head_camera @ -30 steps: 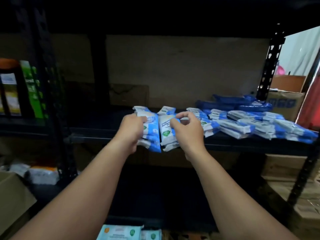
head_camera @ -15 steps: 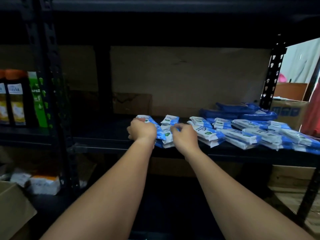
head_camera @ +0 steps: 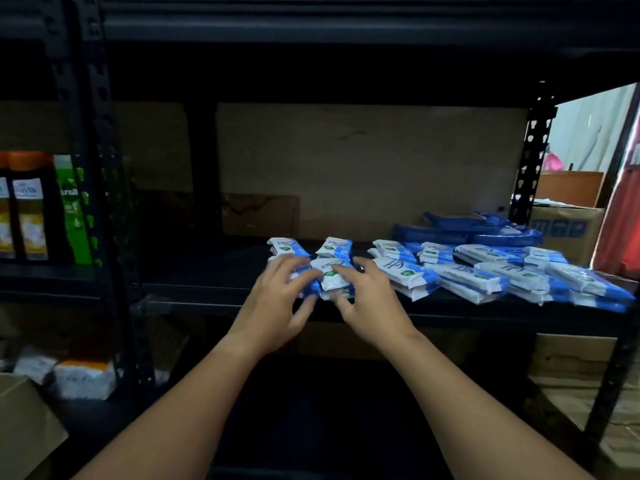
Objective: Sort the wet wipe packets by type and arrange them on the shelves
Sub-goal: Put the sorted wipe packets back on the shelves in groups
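While both arms reach forward over the front edge of the black metal shelf point(head_camera: 214, 289), the left hand point(head_camera: 277, 306) lies with spread, fairly straight fingers over the leftmost stack of wet wipe packets point(head_camera: 287, 249), touching it without curling round it. The right hand point(head_camera: 370, 303) is likewise loosely spread, its fingers resting on the neighbouring stack point(head_camera: 333, 275), whose top packet is white and blue with a green badge; the blurred print on it seems to begin "Fragr…" and "Antib…", but it cannot be read with certainty. Both stacks stand near the shelf's front edge, about midway along it.

To the right, more white-and-blue packets point(head_camera: 485, 271) of the same look lie in overlapping rows running toward the shelf's right end. Behind them, toward the rear right corner, lie several dark blue packs point(head_camera: 467, 226) whose writing is too dim to read. A cardboard sheet point(head_camera: 363, 161) backs the shelf.

On the adjoining shelf at far left stand dark bottles point(head_camera: 29, 209) with orange caps and white-and-yellow labels, the brand word unclear, and a green bottle point(head_camera: 71, 209) showing the letters "unsil". Below them lie white-and-orange packages point(head_camera: 83, 379). Beyond the right upright post point(head_camera: 533, 161) sits a cardboard box point(head_camera: 568, 230) with blue marks.
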`<action>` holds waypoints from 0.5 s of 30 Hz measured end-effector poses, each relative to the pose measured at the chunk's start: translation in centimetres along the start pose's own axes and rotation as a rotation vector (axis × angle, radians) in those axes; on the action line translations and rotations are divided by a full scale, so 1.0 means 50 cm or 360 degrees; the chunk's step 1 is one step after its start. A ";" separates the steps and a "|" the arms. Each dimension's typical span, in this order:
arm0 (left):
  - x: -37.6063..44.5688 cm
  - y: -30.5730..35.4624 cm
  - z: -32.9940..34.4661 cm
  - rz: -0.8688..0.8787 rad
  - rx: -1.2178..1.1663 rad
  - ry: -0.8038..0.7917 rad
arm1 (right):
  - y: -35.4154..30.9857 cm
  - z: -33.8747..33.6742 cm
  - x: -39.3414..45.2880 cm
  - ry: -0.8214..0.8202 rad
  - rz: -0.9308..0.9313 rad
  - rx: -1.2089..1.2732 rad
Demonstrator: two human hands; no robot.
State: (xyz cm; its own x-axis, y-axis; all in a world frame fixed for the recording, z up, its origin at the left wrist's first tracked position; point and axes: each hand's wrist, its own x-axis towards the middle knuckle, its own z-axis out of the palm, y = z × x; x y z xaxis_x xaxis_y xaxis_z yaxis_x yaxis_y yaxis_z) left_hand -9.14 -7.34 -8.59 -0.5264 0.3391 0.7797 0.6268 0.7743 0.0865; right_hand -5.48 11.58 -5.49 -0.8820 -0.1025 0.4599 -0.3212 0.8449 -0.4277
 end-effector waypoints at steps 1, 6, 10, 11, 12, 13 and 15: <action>-0.002 -0.005 0.001 0.0065 0.0060 -0.0026 | -0.001 0.001 0.001 -0.0003 0.0000 -0.0033; 0.003 0.003 0.007 -0.0175 0.0190 -0.0007 | -0.017 0.017 -0.004 0.0025 0.0023 -0.0211; 0.008 0.013 0.003 -0.0305 0.0472 -0.0209 | -0.033 0.033 0.001 0.0034 0.0016 -0.0315; 0.011 0.019 0.001 -0.0334 0.0549 -0.0267 | -0.036 0.038 0.003 0.0037 0.0006 -0.0331; 0.013 0.024 0.001 -0.0358 0.0606 -0.0323 | -0.038 0.043 0.004 0.0035 -0.0005 -0.0343; 0.016 0.029 -0.001 -0.0383 0.0633 -0.0361 | -0.041 0.046 0.006 0.0028 -0.0013 -0.0350; 0.022 0.031 -0.002 -0.0425 0.0602 -0.0386 | -0.045 0.050 0.011 -0.0001 -0.0010 -0.0370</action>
State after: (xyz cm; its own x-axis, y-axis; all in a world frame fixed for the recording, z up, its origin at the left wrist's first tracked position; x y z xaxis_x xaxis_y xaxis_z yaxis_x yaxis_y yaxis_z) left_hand -8.70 -5.83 -7.52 -0.7858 0.1825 0.5910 0.2247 0.9744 -0.0022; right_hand -6.10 8.30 -6.23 -0.8804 -0.1085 0.4617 -0.2389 0.9424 -0.2342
